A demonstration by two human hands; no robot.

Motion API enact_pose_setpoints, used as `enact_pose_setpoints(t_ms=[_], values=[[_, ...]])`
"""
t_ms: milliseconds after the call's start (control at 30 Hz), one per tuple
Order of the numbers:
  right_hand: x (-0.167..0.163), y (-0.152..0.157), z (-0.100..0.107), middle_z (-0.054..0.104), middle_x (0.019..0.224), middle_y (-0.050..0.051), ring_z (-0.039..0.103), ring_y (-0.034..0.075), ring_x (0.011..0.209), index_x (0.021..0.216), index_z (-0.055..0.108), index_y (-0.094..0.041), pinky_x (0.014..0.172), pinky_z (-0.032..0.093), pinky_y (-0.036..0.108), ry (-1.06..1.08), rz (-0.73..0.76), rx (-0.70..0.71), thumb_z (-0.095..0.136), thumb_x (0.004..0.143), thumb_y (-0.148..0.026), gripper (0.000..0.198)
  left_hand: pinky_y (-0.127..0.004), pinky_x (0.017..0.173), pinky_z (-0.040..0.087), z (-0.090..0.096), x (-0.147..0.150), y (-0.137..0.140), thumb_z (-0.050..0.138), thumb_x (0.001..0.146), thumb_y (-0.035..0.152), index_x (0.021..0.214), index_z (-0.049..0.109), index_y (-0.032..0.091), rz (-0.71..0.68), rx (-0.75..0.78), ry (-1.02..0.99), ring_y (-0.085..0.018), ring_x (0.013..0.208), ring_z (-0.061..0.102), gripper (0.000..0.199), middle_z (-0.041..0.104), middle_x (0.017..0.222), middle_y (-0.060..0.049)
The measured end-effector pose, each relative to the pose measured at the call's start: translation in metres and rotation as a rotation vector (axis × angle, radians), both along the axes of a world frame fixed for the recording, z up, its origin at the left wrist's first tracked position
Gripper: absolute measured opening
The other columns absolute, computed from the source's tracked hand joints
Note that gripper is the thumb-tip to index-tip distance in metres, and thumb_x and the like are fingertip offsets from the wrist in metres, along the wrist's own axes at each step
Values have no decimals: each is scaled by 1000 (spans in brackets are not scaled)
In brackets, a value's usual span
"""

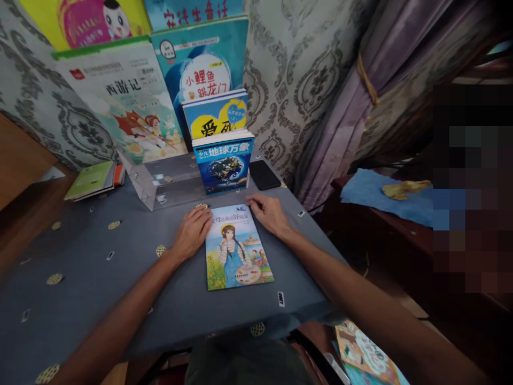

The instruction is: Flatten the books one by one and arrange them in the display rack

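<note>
A thin picture-covered book (238, 251) lies closed and face up on the table, a girl with a paint palette drawn on its cover. My left hand (191, 231) rests at its upper left edge, fingers loosely stretched and the tips over the cover's border. At the upper right corner, my right hand (271, 215) lies on the cloth with fingers slightly bent and extended towards the book's top edge. Neither hand grips the book. Just behind it stands a clear acrylic book rack (146, 184), with a blue book showing the Earth (224, 164) in its front row.
Larger books, a white-green one (128, 101) and a teal one (204, 53), stand further back. A black phone (264, 175) lies right of the rack. Several books (94, 179) are stacked at left. A blue cloth (385, 195) lies on dark furniture at right. More books (366, 350) sit below the table edge.
</note>
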State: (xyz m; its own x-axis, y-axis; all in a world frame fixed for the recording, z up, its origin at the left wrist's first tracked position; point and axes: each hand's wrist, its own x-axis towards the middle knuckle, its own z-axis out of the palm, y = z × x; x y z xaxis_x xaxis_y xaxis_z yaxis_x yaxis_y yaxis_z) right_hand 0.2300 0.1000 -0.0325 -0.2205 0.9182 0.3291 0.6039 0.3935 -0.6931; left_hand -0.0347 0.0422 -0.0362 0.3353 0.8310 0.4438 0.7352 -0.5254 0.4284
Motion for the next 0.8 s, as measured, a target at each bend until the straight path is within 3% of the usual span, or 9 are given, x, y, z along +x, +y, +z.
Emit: enact_pose_setpoints(t_ms=[333,567,800], values=[[0,1,1,80,97,7,73,24,87,107,75,-19,80,53,32,-68,-14,26,50,88,-14,32,-51,112,39,12,37,16,50,98,33,109,74,20,-153,-69,-27,-28,126,58,29,73,118,-11],[1,1,2,79,98,8,73,23,88,106,75,-18,81,53,31,-67,-5,19,50,90,-13,31,-50,113,36,17,66,33,45,100,33,117,70,19,-290,-116,82,-29,132,53,33,69,128,-13],[1,4,0,79,100,6,74,22,91,106,76,-19,85,55,32,9,-1,-6,51,90,-12,30,-46,108,43,15,77,37,39,103,30,125,64,19,-276,-44,223,-25,128,56,35,65,133,-11]])
